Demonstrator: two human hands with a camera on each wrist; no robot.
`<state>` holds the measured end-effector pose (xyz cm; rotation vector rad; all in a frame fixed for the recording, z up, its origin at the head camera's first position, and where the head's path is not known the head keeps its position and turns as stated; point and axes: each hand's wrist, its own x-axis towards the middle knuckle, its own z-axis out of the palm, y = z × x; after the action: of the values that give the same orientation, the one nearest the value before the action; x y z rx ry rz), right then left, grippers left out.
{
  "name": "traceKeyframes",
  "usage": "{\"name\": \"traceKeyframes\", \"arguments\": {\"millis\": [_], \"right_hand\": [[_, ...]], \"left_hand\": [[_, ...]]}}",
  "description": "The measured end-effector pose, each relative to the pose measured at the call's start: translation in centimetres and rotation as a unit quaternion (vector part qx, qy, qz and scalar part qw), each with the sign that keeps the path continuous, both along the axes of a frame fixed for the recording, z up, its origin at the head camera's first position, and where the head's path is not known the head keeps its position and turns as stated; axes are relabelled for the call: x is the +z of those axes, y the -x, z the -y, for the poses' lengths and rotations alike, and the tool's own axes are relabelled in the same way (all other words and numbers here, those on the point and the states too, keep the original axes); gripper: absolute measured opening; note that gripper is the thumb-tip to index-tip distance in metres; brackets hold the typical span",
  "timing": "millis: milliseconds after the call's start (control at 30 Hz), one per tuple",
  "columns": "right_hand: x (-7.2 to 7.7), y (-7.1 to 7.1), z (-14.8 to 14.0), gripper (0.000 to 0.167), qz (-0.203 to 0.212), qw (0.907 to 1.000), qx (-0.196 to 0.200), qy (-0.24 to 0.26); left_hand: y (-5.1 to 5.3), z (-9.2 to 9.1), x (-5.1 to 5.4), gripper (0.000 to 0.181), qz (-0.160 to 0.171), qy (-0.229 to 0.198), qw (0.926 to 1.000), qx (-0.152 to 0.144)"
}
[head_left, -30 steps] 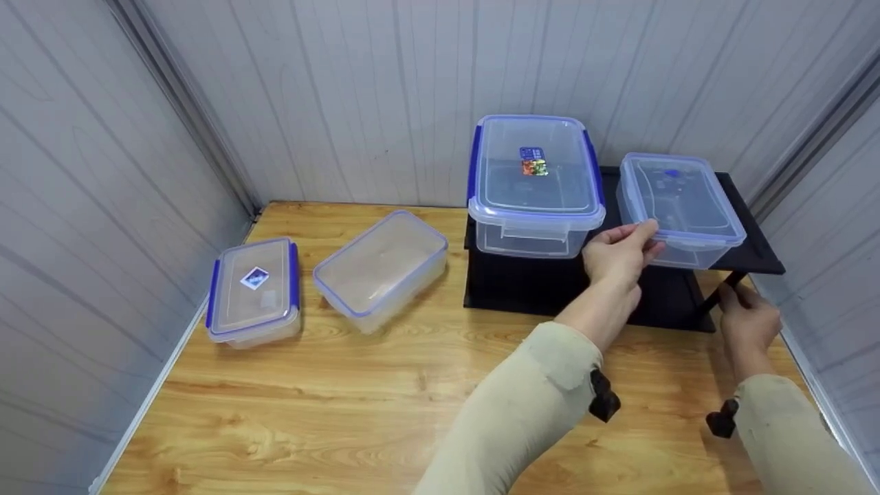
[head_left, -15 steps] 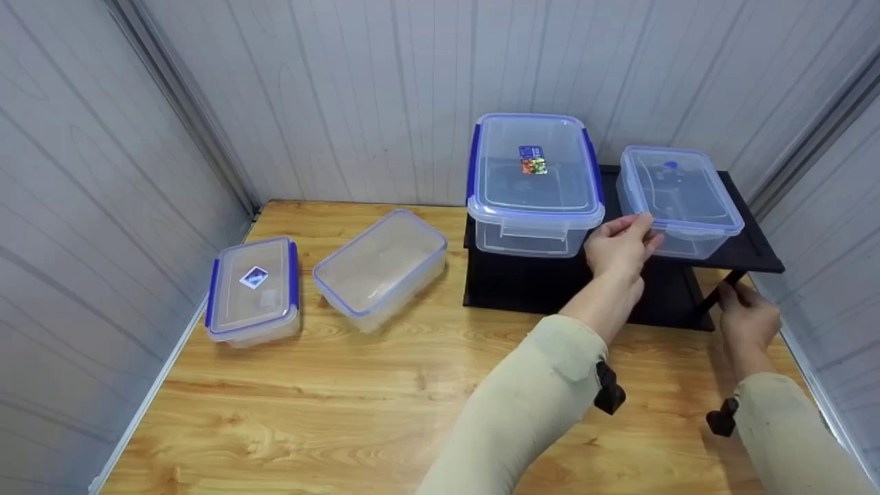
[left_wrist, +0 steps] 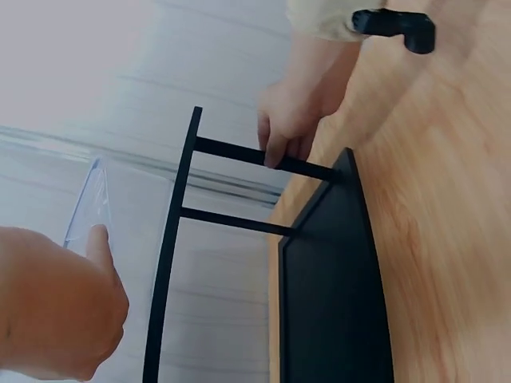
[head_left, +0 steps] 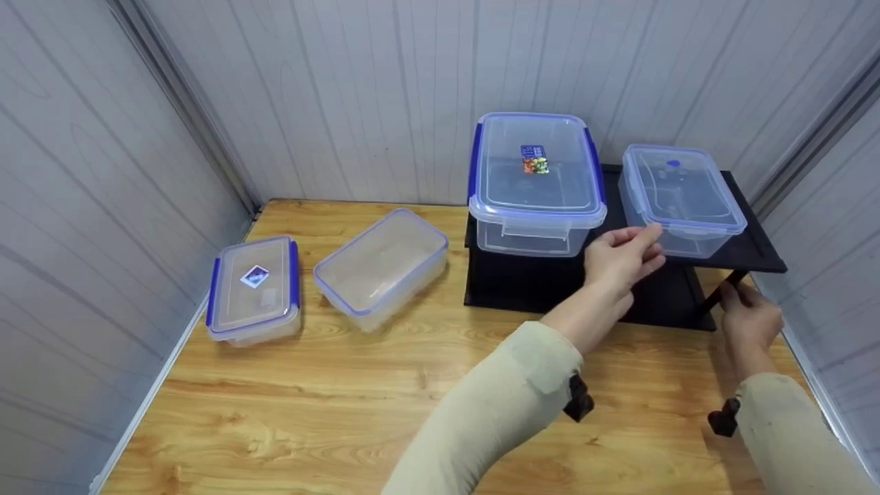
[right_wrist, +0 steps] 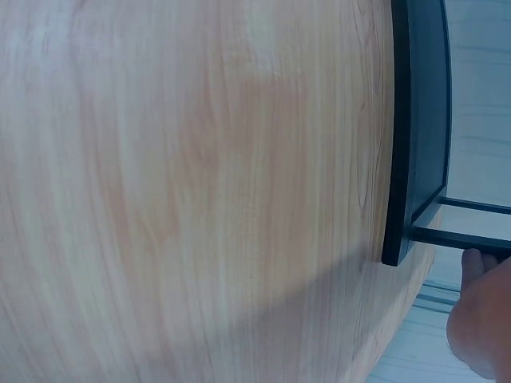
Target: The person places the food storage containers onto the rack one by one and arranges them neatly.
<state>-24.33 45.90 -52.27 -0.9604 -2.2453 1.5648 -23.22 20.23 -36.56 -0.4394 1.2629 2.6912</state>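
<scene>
On the right of the head view, a clear food container (head_left: pixel 687 185) with a pale lid sits on the upper tier of a black two-tier rack (head_left: pixel 756 251). My left hand (head_left: pixel 619 258) holds its front left corner, thumb at the lid edge and the other fingers lower. The far fingertips are partly hidden. My right hand (head_left: pixel 749 320) grips the rack's front right post (left_wrist: pixel 227 150); the left wrist view shows its fingers bent round that post. To the left on the same tier stands a larger lidded container (head_left: pixel 540 179) with blue side clips.
On the wooden table (head_left: pixel 357 412), at left, lie a lidded container (head_left: pixel 254 289) with blue clips and a clear container (head_left: pixel 381 265) with a blue rim, set at an angle. Pale panel walls (head_left: pixel 357 103) close in the back and both sides.
The right container has shifted slightly back on the rack's upper tier, its front edge now higher in view. My left hand has dropped a little at its corner. My right hand stays on the post.
</scene>
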Motion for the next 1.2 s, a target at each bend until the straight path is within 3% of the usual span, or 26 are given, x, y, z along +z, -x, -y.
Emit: {"name": "traceKeyframes", "arguments": {"millis": [133,233,333,500,633,767,933,1033,1200], "right_hand": [[0.1,-0.1,0.0,0.058,-0.001,0.9999,0.010,-0.002],[0.1,-0.1,0.1,0.058,-0.020,0.9994,0.008,0.029],[0.1,-0.1,0.2,0.056,-0.038,0.9981,0.000,0.048],[0.1,0.0,0.2,0.053,-0.044,0.9979,-0.009,0.046],[0.0,0.1,0.2,0.054,-0.036,0.9976,-0.014,0.057],[0.0,0.1,0.2,0.054,-0.038,0.9970,-0.017,0.066],[0.1,0.0,0.2,0.054,-0.037,0.9970,-0.015,0.067],[0.1,0.0,0.3,0.055,-0.032,0.9973,-0.013,0.065],[0.1,0.0,0.3,0.055,-0.029,0.9982,-0.010,0.052]], "left_hand": [[-0.8,1.8,-0.2,0.012,-0.031,0.049,0.9961,-0.066],[-1.4,3.5,-0.4,0.012,-0.054,0.100,0.9850,-0.130],[-1.9,5.6,-0.8,0.014,-0.081,0.154,0.9648,-0.197],[-2.4,9.9,-1.9,0.018,-0.125,0.240,0.9205,-0.282],[-2.5,13.7,-2.8,0.026,-0.143,0.300,0.8873,-0.320],[-2.7,17.5,-3.3,0.025,-0.157,0.345,0.8601,-0.342],[-2.6,22.1,-3.6,0.026,-0.171,0.378,0.8373,-0.356],[-2.5,25.0,-3.5,0.030,-0.177,0.394,0.8278,-0.358],[-2.1,29.4,-3.1,0.040,-0.165,0.401,0.8309,-0.349]]}}
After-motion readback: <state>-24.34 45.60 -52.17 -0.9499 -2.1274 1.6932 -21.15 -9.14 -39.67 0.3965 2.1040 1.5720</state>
